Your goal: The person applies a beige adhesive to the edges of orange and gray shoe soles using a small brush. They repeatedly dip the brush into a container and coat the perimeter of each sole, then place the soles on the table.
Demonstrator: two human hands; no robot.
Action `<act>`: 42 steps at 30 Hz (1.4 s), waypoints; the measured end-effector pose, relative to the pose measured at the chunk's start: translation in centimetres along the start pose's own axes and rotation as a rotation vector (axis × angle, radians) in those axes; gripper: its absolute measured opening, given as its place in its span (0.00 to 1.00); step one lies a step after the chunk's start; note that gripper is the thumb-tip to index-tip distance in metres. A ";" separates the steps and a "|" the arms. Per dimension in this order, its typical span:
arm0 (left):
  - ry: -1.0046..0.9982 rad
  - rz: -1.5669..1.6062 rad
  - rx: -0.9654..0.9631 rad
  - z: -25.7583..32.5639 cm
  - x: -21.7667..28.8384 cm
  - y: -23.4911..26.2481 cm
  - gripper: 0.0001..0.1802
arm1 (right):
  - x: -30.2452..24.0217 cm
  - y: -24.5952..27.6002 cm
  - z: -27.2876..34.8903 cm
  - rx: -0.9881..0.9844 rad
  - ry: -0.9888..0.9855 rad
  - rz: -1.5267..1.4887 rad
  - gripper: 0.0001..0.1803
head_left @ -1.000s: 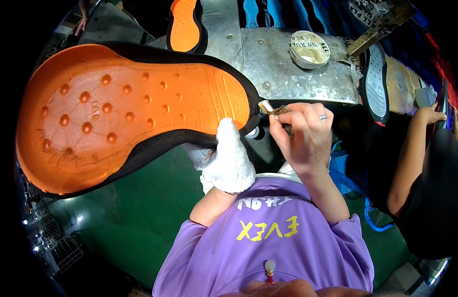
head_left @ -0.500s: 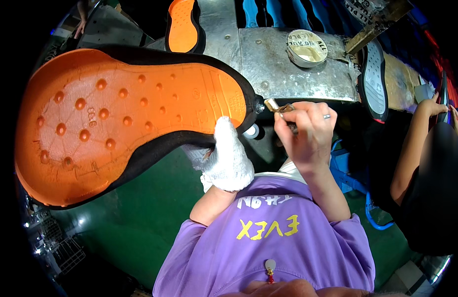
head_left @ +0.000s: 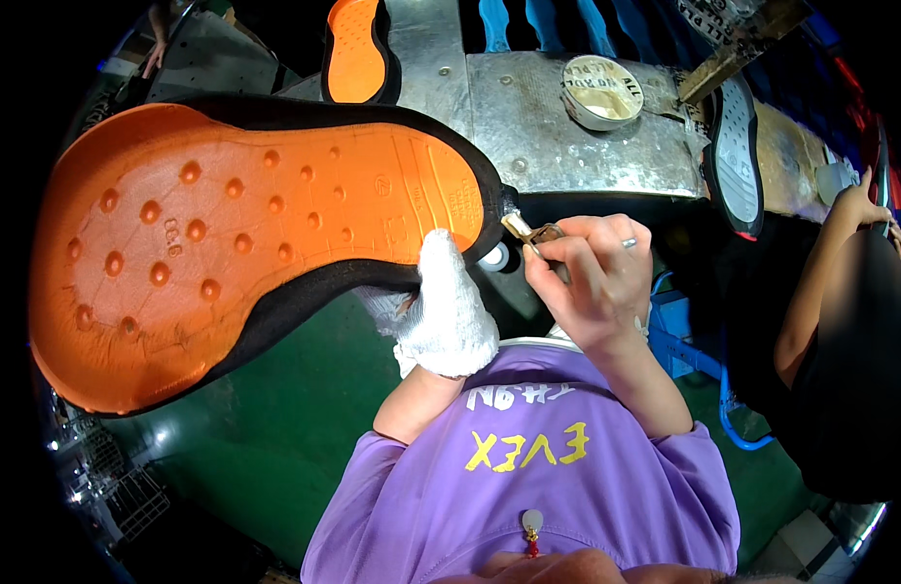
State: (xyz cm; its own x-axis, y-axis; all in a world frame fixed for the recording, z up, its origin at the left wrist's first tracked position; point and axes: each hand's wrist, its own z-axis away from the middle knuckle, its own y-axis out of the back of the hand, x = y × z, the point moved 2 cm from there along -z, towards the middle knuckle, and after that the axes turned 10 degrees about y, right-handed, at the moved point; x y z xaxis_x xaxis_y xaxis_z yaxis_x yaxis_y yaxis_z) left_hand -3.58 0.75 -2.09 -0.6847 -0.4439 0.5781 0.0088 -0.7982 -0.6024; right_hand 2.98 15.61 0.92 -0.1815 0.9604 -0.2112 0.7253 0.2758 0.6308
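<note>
The gloved left hand has its grip closed on the orange shoe sole; just right, the right hand pinches what looks like a small brush against its edge.

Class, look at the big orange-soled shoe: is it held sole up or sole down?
Sole up. The shoe's orange studded underside faces the camera, gripped by the gloved left hand; the right hand holds a small brush at its edge.

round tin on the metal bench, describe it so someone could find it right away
Start at the grey metal bench at the top. The round tin sits toward its right end, left of a black shoe with a grey-white sole. It is the only round, flat, cream-topped thing among long shoe shapes.
</note>
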 end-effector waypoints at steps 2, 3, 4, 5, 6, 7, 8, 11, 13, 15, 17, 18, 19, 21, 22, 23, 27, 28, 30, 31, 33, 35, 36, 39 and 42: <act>-0.002 -0.012 -0.011 0.0 0.0 0.1 0.26 | 0.0 -0.2 0.0 0.004 0.009 0.030 0.16; -0.002 -0.017 -0.015 0.1 0.0 0.2 0.26 | 0.2 0.1 -0.2 -0.013 -0.002 0.025 0.16; -0.005 -0.023 -0.020 0.1 0.0 0.1 0.26 | 0.2 0.2 -0.3 -0.013 -0.005 0.012 0.16; -0.006 -0.024 -0.024 0.1 0.0 0.2 0.26 | 0.1 0.3 -0.3 -0.013 -0.008 -0.001 0.17; -0.005 -0.029 -0.027 0.2 0.0 0.2 0.26 | 0.1 0.4 -0.3 -0.013 -0.011 -0.014 0.17; -0.006 -0.033 -0.033 0.2 0.0 0.2 0.27 | -0.1 0.2 0.0 -0.036 0.005 -0.022 0.17; -0.006 -0.036 -0.036 0.2 0.0 0.2 0.27 | -0.1 0.0 0.1 -0.029 0.009 -0.022 0.17; -0.005 -0.043 -0.043 0.3 0.0 0.3 0.27 | 0.4 -0.2 -0.1 -0.042 0.016 -0.007 0.17; -0.004 -0.049 -0.049 0.4 0.0 0.2 0.27 | 1.2 -0.2 -0.5 -0.033 0.015 -0.002 0.17; 0.001 -0.056 -0.056 0.6 -0.1 0.3 0.28 | 1.7 -0.2 -0.7 -0.013 0.002 0.010 0.16; 0.006 -0.064 -0.059 0.6 -0.2 0.3 0.28 | 1.6 0.1 -0.9 0.013 0.024 -0.016 0.16; 0.010 -0.075 -0.062 0.5 -0.1 0.2 0.28 | 1.5 0.2 -0.9 0.027 0.035 -0.030 0.15; 0.009 -0.077 -0.061 0.5 -0.2 0.1 0.28 | 1.2 0.3 -0.6 -0.007 0.027 -0.058 0.16; -0.002 -0.086 -0.054 0.6 -0.2 0.0 0.29 | 0.8 0.2 -0.5 -0.041 0.038 -0.045 0.18; -0.007 -0.094 -0.050 0.6 -0.2 0.0 0.29 | 0.7 0.1 -0.6 -0.044 0.040 -0.038 0.18; -0.004 -0.101 -0.041 0.7 -0.4 0.1 0.29 | 0.8 0.1 -0.7 -0.049 0.039 -0.024 0.17; -0.016 -0.150 0.001 0.8 -0.8 0.8 0.30 | 1.2 0.2 -1.8 -0.090 -0.006 0.013 0.12; -0.023 -0.162 0.012 0.7 -0.9 0.9 0.30 | 1.3 0.2 -2.0 -0.106 -0.024 0.019 0.10; -0.024 -0.167 0.027 0.7 -1.1 1.0 0.31 | 1.7 0.1 -2.1 -0.073 -0.037 0.060 0.08; -0.016 -0.160 0.030 0.7 -0.9 0.7 0.31 | 2.1 0.0 -2.0 -0.051 -0.041 0.070 0.09; 0.013 -0.126 0.017 1.0 -0.5 -0.1 0.31 | 2.8 0.2 -1.7 -0.008 -0.040 0.061 0.09; 0.029 -0.122 -0.003 1.0 -0.2 -0.5 0.31 | 2.9 0.7 -1.9 -0.031 -0.016 -0.020 0.09; 0.032 -0.114 -0.012 1.0 -0.2 -0.4 0.31 | 2.9 0.8 -2.0 -0.042 -0.005 -0.060 0.09; 0.029 -0.098 -0.037 1.0 -0.3 -0.1 0.30 | 3.1 0.8 -2.0 -0.086 0.043 -0.109 0.10; 0.031 -0.089 -0.054 0.9 -0.2 0.1 0.30 | 3.6 0.9 -2.2 -0.098 0.101 -0.150 0.11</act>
State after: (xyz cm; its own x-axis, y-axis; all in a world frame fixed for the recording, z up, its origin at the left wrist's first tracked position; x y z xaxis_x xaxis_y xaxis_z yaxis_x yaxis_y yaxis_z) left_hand -2.80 0.42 -1.74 -0.7035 -0.3586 0.6136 -0.0921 -0.8101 -0.5790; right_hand 1.52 19.42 2.43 -0.3513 0.9062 -0.2354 0.6179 0.4133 0.6688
